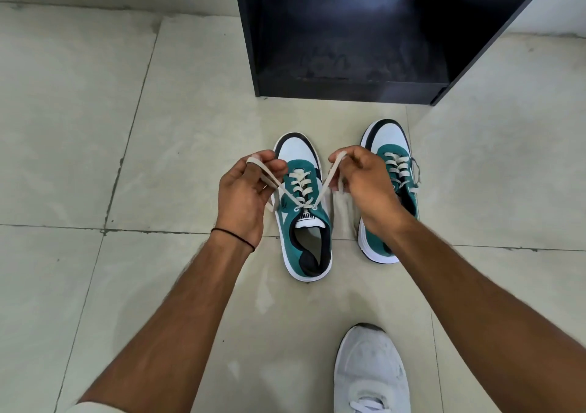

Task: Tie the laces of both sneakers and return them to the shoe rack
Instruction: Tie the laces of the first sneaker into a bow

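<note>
On a pale tiled floor (pixel 95 127), a black shoe rack (pixel 348 91) stands against the wall, with two green-and-white sneakers side by side just in front of it, toes toward the rack. The left sneaker (pixel 309 222) sits between the person's hands; the right sneaker (pixel 388 137) is partly hidden behind the forearm. The person's own white shoe (pixel 371 371) is planted nearer the camera. The left hand (pixel 244 197) pinches the left lace end (pixel 269 175) in curled fingers, and the right hand (pixel 364 187) pinches the right lace end (pixel 326 184), both pulled taut from the top eyelets. A thin black band (pixel 234 236) circles the left wrist.
</note>
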